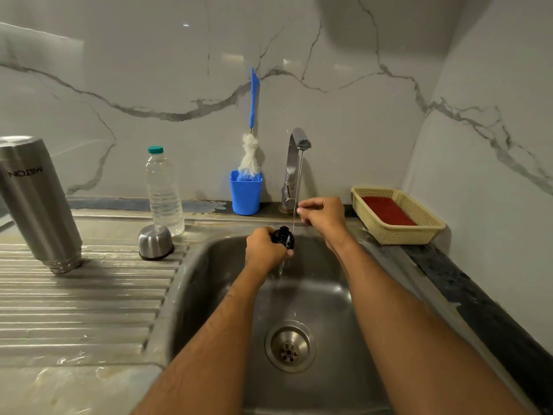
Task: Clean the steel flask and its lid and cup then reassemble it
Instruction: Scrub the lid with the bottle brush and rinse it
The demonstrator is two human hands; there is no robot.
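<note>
My left hand [264, 248] grips the black flask lid [283, 238] over the sink, under a thin stream of water from the tap [294, 163]. My right hand [321, 214] hovers just behind and to the right of the lid with its fingers curled, near the stream; I cannot tell whether it holds anything. The steel flask [36, 202] stands upside down on the ribbed drainboard at the left. Its steel cup [155, 242] sits upside down near the sink's left rim.
A clear water bottle [164, 193] stands behind the cup. A blue holder [246, 193] with a bottle brush [250, 151] is beside the tap. A beige basket [398, 215] with a red pad sits on the right counter. The sink basin [326, 295] has a drain [290, 346].
</note>
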